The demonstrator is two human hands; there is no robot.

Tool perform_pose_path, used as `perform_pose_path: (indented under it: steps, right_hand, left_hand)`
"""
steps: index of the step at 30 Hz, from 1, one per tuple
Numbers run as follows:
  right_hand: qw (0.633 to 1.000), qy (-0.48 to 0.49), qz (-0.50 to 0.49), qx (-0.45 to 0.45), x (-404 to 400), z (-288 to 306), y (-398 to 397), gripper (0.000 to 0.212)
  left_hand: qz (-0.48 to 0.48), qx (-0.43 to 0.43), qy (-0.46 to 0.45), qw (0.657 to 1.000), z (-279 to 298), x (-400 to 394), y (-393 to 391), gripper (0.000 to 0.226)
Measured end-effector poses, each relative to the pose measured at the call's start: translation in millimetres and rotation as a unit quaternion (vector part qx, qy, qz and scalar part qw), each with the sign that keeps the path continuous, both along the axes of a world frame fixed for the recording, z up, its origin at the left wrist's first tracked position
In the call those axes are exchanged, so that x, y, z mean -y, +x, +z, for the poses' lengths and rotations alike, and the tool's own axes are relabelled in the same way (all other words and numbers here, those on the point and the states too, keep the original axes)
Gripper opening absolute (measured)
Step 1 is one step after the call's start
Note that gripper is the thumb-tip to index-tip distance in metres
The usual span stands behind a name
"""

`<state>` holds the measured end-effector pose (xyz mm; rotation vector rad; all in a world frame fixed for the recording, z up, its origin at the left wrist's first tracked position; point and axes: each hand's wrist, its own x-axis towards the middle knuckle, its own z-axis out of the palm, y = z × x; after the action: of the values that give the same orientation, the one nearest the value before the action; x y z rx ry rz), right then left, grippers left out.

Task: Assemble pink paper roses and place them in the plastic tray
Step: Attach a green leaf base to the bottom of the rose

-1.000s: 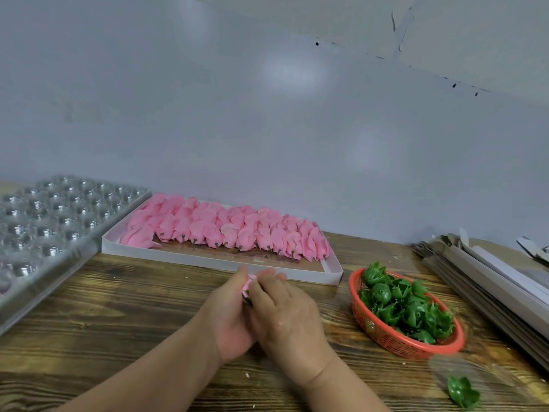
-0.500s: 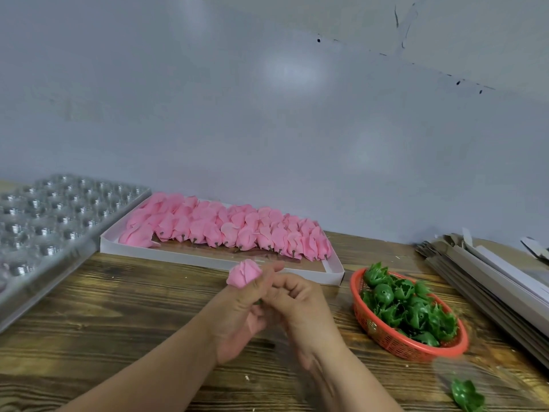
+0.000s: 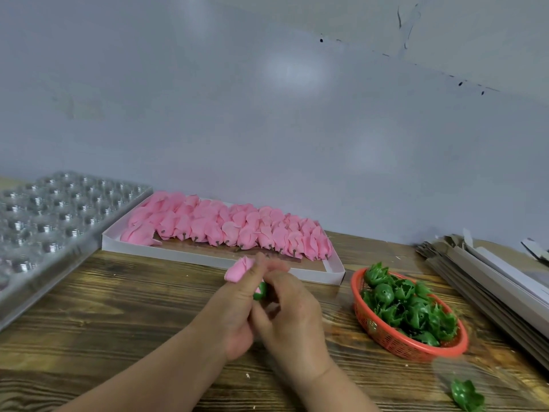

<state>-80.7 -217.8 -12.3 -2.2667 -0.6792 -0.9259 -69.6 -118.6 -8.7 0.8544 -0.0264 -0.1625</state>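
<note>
Pinching a pink paper rose (image 3: 237, 270) at its base, the left hand (image 3: 234, 310) met the right hand (image 3: 292, 310), whose fingers gripped a green calyx (image 3: 261, 291) above the tabletop (image 3: 118, 322).

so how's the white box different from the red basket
The white box is flat, rectangular and solid-walled, holding rows of pink rose heads. The red basket is oval, mesh-sided and deeper, heaped with green leaf cups. The box lies nearer the wall; the basket sits right of the hands. Both rest on the wooden table, holding parts.
</note>
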Motion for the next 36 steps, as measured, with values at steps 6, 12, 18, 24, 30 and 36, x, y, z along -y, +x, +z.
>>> perform_pose_path:
  steps: [6,12,18,24,30,36]
  right_hand:
    - [0.888,0.295,0.174,-0.306,2.8,19.4,0.4,0.017]
    - [0.731,0.423,0.294,-0.448,1.6,19.6,1.1,0.013]
    - [0.962,0.183,0.059,-0.193,-6.0,3.5,0.0,0.022]
    - [0.914,0.264,0.154,-0.267,-2.4,6.7,2.3,0.008]
    - [0.77,0.366,0.303,-0.426,2.3,10.2,4.9,0.029]
    - [0.882,0.316,0.196,-0.289,-4.4,4.7,2.8,0.016]
  left_hand:
    - [-0.065,0.068,0.046,0.994,5.4,-11.4,-3.5,0.045]
    - [-0.08,0.084,0.077,0.99,7.3,-17.7,-0.5,0.035]
    - [0.001,0.024,0.111,0.993,9.3,-6.0,-0.9,0.056]
    - [-0.052,0.057,0.123,0.989,7.5,-12.4,-0.7,0.033]
    - [-0.121,0.103,0.168,0.973,7.8,-23.7,1.2,0.053]
    - [-0.001,0.075,0.112,0.991,4.1,-5.1,1.5,0.047]
